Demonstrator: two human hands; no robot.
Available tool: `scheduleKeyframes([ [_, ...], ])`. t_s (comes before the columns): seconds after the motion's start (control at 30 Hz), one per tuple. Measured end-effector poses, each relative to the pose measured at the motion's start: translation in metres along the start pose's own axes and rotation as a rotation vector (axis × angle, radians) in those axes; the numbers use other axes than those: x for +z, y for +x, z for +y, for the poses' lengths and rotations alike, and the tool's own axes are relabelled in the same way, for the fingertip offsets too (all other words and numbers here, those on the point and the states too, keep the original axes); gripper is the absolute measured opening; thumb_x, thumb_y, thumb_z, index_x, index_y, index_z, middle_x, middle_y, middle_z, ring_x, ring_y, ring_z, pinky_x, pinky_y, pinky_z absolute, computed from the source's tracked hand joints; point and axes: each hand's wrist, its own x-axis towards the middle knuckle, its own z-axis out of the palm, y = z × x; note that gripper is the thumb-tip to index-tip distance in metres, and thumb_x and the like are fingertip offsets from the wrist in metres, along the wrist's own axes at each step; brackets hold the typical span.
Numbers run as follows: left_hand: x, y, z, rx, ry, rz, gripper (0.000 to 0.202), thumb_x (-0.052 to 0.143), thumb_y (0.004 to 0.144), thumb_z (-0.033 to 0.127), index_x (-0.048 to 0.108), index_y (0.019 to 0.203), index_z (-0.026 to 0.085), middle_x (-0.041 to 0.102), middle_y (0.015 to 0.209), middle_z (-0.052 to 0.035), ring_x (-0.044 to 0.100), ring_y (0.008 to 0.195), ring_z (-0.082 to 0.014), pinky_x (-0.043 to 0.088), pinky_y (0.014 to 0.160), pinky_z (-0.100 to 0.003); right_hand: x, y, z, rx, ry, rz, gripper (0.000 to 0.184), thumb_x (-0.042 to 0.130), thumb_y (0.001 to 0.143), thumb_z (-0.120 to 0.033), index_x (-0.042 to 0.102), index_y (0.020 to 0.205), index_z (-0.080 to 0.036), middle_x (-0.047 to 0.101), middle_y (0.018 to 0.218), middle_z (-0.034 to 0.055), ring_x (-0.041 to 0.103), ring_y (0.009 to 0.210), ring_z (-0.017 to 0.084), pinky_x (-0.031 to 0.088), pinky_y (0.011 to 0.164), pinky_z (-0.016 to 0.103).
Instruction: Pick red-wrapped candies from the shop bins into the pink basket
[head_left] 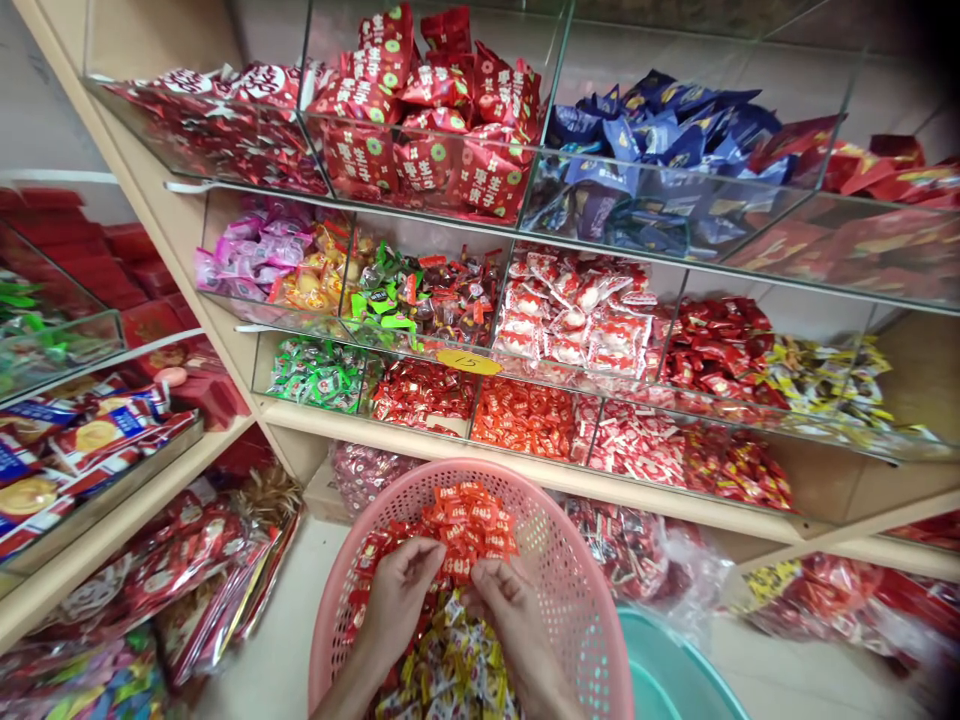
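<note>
My left hand (409, 590) and my right hand (511, 610) are close together over a pink perforated plastic basket (592, 580). Both have their fingers curled and pinched, close beside red-orange wrapped candies (471, 518). Whether a candy is caught between the fingertips I cannot make out. Below my hands, yellow-and-white wrapped candies (454, 665) fill the near part of the basket. More red wrappers show along its left side, partly covered by my left hand and forearm.
Ahead stands a wooden shelf unit (615, 485) with clear bins of wrapped sweets. A yellow label (469, 361) marks one bin. A teal tub (675, 670) is right of the basket. Bagged sweets (637, 545) lie under the shelf; packaged snacks (97, 435) fill the left shelf.
</note>
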Motion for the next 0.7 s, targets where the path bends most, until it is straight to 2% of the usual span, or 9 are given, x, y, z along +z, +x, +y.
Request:
scheduleKeyframes([
  [0.13,0.003,-0.001,-0.002,0.033,0.013,-0.008,0.029,0.049,0.076,0.043,0.062,0.074,0.018,0.058,0.066,0.0001,0.051,0.062,-0.0128,0.041,0.057,-0.020,-0.001,-0.002,0.003,-0.017,-0.029,0.051,0.023,0.062,0.070,-0.041,0.060,0.071,-0.019,0.058,0.066,-0.0005,0.054,0.065,0.013,0.042,0.063,0.024],
  [0.27,0.007,-0.003,-0.005,0.015,0.012,0.038,0.031,0.048,0.077,0.045,0.061,0.072,0.017,0.055,0.061,0.0009,0.049,0.058,-0.0119,0.040,0.054,-0.020,0.000,-0.002,0.003,-0.067,-0.068,0.083,0.024,0.062,0.069,-0.043,0.060,0.070,-0.019,0.058,0.064,-0.0011,0.052,0.063,0.013,0.041,0.062,0.024],
  [0.43,0.007,-0.002,-0.010,-0.059,-0.081,0.037,0.033,0.050,0.075,0.046,0.064,0.082,0.016,0.063,0.071,-0.0020,0.057,0.065,-0.0146,0.046,0.058,-0.023,-0.001,0.000,0.003,-0.057,-0.058,0.074,0.023,0.063,0.069,-0.041,0.060,0.070,-0.019,0.058,0.063,-0.0010,0.052,0.062,0.012,0.041,0.061,0.023],
  [0.53,-0.006,0.004,-0.011,-0.069,-0.139,0.080,0.037,0.053,0.074,0.044,0.060,0.098,0.017,0.067,0.085,-0.0053,0.062,0.078,-0.0176,0.050,0.068,-0.027,-0.013,0.006,-0.002,-0.005,-0.040,0.095,0.025,0.064,0.068,-0.043,0.060,0.070,-0.018,0.060,0.062,0.0002,0.054,0.058,0.012,0.041,0.056,0.023],
  [0.7,-0.047,0.017,-0.016,0.003,-0.090,0.315,0.041,0.053,0.073,0.044,0.056,0.102,0.016,0.066,0.095,-0.0085,0.061,0.091,-0.0193,0.046,0.085,-0.034,-0.042,0.030,-0.020,-0.012,-0.136,0.196,0.032,0.069,0.056,-0.047,0.061,0.066,-0.019,0.061,0.057,0.0011,0.057,0.053,0.014,0.043,0.048,0.024],
])
